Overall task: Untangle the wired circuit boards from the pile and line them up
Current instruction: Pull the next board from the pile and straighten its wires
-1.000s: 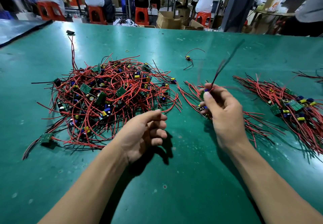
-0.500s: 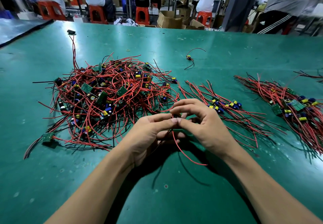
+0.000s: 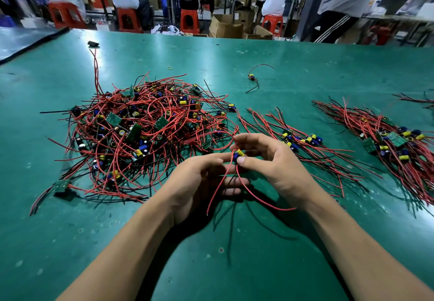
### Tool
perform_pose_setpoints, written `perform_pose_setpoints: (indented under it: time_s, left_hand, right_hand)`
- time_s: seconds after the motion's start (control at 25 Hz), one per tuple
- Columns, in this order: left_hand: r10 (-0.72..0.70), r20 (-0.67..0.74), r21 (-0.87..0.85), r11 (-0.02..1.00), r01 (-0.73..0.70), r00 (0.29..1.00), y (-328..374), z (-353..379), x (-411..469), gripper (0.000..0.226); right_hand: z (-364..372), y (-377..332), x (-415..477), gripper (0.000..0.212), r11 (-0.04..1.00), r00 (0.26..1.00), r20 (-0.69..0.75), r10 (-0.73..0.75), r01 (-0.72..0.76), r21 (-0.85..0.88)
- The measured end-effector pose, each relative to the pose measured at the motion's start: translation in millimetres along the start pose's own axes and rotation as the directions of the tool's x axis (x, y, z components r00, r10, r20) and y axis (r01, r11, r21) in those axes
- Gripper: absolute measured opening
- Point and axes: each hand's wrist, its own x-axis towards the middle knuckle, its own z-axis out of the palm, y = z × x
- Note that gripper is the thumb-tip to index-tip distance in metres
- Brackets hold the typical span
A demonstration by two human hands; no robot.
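While we are working at the green counter [image 3: 211, 265], our hands are meeting mid-view around one board [image 3: 237, 155]. Our right hand [image 3: 277, 167] is pinching the board between thumb and curled forefinger, with small yellow and blue parts showing between the fingertips. Our left hand [image 3: 199, 178] is gripping it from nine o'clock, thumb tip reaching the board and the other fingers curling underneath. Red wires [image 3: 218, 192] are hanging from the board toward six o'clock, crossing in front of the left fingers and casting shadows on the counter.

At ten o'clock from our hands, the pile [image 3: 145, 131] is lying as a tangle of red and black wire with green boards poking out. Its nearest loops are reaching close to our fingers, and we cannot tell whether the held board is caught in them.

At two o'clock, just beside our right hand, a row [image 3: 303, 141] of boards is lying with wires fanned out. Farther off at three o'clock, a second bundle [image 3: 394, 143] is lying the same way. A stray board [image 3: 252, 77] is sitting alone at twelve o'clock, well apart. Beyond the far edge, people are sitting on red stools [image 3: 189, 20] near cardboard boxes [image 3: 225, 28].
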Motion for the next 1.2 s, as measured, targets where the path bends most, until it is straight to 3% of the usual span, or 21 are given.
perform_pose_setpoints:
  time_s: [0.08, 0.2, 0.36, 0.92, 1.08, 1.2]
  left_hand:
    - [0.031, -0.014, 0.035, 0.999, -0.031, 0.999, -2, 1, -2, 0.026]
    - [0.058, -0.065, 0.090, 0.995, -0.052, 0.996, -4, 3, -3, 0.038]
    - [0.102, -0.114, 0.120, 0.989, -0.089, 0.988, -5, 4, -1, 0.023]
    - [0.072, -0.053, 0.136, 0.989, -0.064, 0.996, -5, 4, -4, 0.003]
    - [0.065, -0.029, 0.136, 0.989, -0.061, 0.997, -3, 1, -3, 0.029]
    - [0.050, -0.027, 0.080, 0.996, -0.048, 0.998, -5, -1, -2, 0.032]
  right_hand:
    - [1, 0, -1, 0.035, 0.999, 1.000, 0.022, 0.011, -0.011, 0.035]
    - [6, -3, -5, 0.027, 0.996, 0.997, 0.072, 0.034, -0.039, 0.076]
    - [8, -4, -7, 0.026, 0.994, 0.993, 0.106, 0.060, -0.068, 0.080]
    - [6, -6, -6, 0.021, 0.960, 0.966, 0.183, 0.184, -0.217, 0.177]
    - [8, -2, -4, 0.020, 0.937, 0.968, 0.097, 0.231, -0.248, 0.248]
    - [11, -2, -2, 0.016, 0.896, 0.963, 0.019, 0.269, -0.257, 0.363]
